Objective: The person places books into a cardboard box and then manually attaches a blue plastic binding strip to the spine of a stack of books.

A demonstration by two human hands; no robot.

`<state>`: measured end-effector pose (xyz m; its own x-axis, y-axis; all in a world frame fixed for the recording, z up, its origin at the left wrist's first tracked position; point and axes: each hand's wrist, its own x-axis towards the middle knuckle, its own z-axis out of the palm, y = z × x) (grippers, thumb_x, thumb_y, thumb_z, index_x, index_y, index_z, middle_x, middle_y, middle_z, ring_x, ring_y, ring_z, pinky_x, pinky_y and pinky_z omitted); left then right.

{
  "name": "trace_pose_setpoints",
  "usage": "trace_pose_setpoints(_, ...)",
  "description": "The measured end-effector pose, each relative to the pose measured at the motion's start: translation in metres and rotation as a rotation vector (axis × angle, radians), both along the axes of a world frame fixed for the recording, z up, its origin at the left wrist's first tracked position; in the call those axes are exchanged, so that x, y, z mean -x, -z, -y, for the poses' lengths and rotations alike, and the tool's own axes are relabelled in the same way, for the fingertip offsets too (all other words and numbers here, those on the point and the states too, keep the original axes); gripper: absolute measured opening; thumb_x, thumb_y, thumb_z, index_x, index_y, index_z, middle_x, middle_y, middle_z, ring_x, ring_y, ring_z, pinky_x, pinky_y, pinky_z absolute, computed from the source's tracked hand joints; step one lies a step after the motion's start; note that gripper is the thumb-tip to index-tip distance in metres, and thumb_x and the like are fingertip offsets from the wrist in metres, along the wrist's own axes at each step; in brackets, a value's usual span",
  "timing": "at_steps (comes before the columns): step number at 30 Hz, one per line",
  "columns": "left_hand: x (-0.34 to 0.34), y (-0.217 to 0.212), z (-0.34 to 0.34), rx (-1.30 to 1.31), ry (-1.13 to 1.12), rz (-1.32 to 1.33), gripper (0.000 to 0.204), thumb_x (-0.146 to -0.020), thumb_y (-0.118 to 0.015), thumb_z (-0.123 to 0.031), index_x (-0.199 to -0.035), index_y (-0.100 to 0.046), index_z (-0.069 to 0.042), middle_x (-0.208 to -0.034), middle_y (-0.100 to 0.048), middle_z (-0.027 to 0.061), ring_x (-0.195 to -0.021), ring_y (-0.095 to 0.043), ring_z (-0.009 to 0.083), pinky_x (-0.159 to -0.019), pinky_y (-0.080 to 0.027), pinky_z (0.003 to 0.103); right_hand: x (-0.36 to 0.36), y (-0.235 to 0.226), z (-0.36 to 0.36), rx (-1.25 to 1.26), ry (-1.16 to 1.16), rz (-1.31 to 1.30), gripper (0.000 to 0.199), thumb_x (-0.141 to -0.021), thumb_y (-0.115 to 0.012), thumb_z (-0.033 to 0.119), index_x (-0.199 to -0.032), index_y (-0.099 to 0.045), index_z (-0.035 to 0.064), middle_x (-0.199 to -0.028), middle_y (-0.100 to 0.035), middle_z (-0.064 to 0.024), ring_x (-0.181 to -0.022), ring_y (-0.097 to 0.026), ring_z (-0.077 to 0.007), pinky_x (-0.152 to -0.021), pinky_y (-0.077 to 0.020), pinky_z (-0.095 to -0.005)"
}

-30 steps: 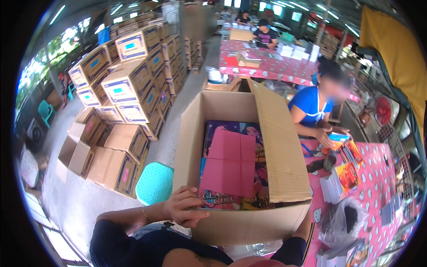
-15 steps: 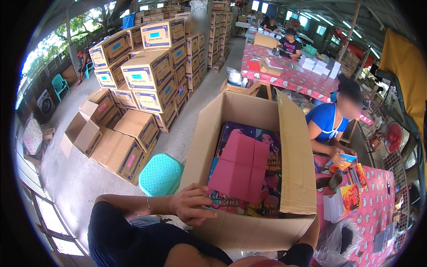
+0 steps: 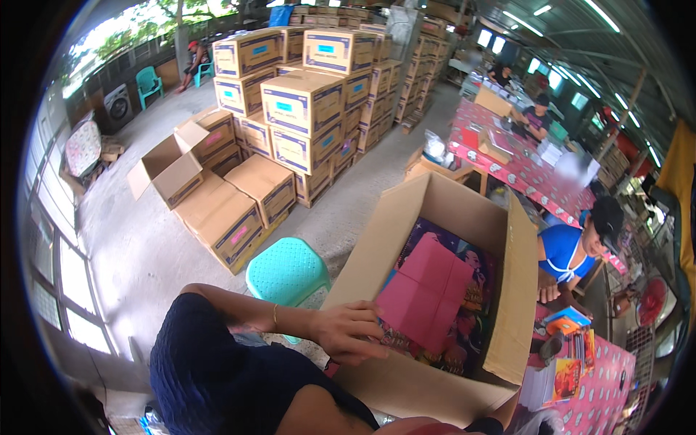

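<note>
An open cardboard box [image 3: 428,383] is close in front of me, its flaps standing up. Inside lie several notebooks [image 3: 475,272] with dark, colourful illustrated covers. A pink bundle [image 3: 426,286], crossed by creases or bands, rests on top of them. My left hand [image 3: 349,331] is hooked over the box's near left edge, fingers bent over the wall towards the inside. My right hand is hidden; only a bit of that arm shows at the box's near right corner.
A turquoise stool [image 3: 286,270] stands left of the box, with stacked cartons [image 3: 301,105] beyond it. At right, a person in blue [image 3: 562,254] sits by a pink patterned table [image 3: 605,373] holding books. Another pink table [image 3: 486,148] stretches behind.
The view has swung to the left, so the cartons, stool and box appear further right. My left hand stays at the box's edge. The person in blue has leaned the head down.
</note>
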<state>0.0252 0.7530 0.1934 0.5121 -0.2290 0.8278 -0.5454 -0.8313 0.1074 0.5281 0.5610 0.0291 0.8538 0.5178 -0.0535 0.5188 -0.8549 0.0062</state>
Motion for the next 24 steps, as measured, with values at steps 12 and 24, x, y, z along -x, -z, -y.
trace_pose_setpoints(12,0.004,0.005,-0.001,-0.034,-0.041,0.020,0.030,-0.081,-0.064,-0.020,-0.109,-0.073,-0.015,-0.100,-0.062,0.0086,-0.086,-0.060,0.0256,-0.097,-0.046,0.045,0.000,-0.008,-0.003,0.057,-0.009,0.062,0.076,-0.088,-0.055,0.038,-0.156,-0.024,0.0223,-0.117,-0.054,-0.0194,-0.103,-0.059,-0.0364,-0.083,-0.0507,-0.0472)
trace_pose_setpoints(24,0.012,-0.003,-0.002,-0.089,-0.096,-0.057,0.029,-0.096,-0.057,-0.034,-0.114,-0.073,-0.017,-0.098,-0.062,0.0061,-0.085,-0.061,0.0223,-0.099,-0.044,0.043,0.003,-0.012,0.011,0.042,0.002,0.131,0.077,-0.089,-0.056,0.029,-0.157,-0.020,0.0223,-0.110,-0.057,-0.0184,-0.096,-0.063,-0.0346,-0.076,-0.0544,-0.0454)
